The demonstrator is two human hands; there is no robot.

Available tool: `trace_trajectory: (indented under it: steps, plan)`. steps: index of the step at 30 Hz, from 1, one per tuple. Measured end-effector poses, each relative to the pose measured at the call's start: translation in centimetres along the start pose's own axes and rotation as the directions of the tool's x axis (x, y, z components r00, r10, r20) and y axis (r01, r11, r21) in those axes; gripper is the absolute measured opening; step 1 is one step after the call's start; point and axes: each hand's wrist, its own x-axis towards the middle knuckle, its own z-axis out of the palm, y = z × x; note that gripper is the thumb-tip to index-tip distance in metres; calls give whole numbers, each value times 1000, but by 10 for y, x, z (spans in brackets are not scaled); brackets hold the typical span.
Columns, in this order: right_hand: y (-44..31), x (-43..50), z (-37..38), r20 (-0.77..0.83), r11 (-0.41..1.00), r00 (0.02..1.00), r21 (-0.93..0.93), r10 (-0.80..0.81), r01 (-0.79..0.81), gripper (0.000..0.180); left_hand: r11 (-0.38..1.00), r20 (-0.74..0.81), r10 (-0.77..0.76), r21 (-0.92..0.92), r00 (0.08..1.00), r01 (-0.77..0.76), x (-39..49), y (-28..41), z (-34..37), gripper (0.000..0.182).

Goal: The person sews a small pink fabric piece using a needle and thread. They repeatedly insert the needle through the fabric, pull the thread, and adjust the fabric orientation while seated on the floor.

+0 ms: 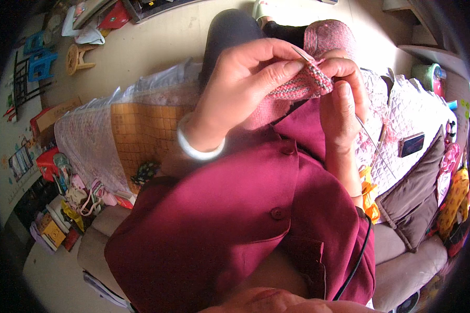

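Observation:
My left hand (239, 86), with a white bangle at the wrist, pinches the upper edge of a pink-and-grey piece of knitting (297, 87) between thumb and fingers. A knitting needle tip (300, 53) sticks out past its forefinger. Opposite it, my right hand (342, 105) grips the knitting's right end, fingers bent close to the stitches. From below that palm, a long thin knitting needle (376, 148) slants down to the right. Pink knitted fabric (272, 111) hangs beneath the left hand. More pink knit (331, 39) lies over the right knee. The stitches between the fingertips are partly hidden.
A smartphone (412, 144) rests on the quilted white cover (419, 111) at right, near a dark cushion (413, 195). Orange plastic (370, 195) is beside my right forearm. A tiled brown mat (152, 125) covers the seat at left; a wooden stool (76, 58) stands beyond.

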Motion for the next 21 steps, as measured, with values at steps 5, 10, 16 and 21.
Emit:
trace_trajectory:
  steps: [5,10,16,21]
  plan:
    - [-4,-4,1,-89,997,993,4,72,-71,22,959,-2,55,278,999,-52,-1,4,-4,17]
    - [-3,-5,0,-67,1000,998,-8,16,-17,24,999,-86,-42,23,995,44,0,5,-3,15]
    - [-7,-6,-3,-8,997,997,-11,77,-77,30,999,-72,-48,0,996,48,-2,10,-9,13]
    - [-9,-5,-3,-14,995,995,-18,103,-103,33,1000,-63,-18,1,998,18,-1,12,-10,13]
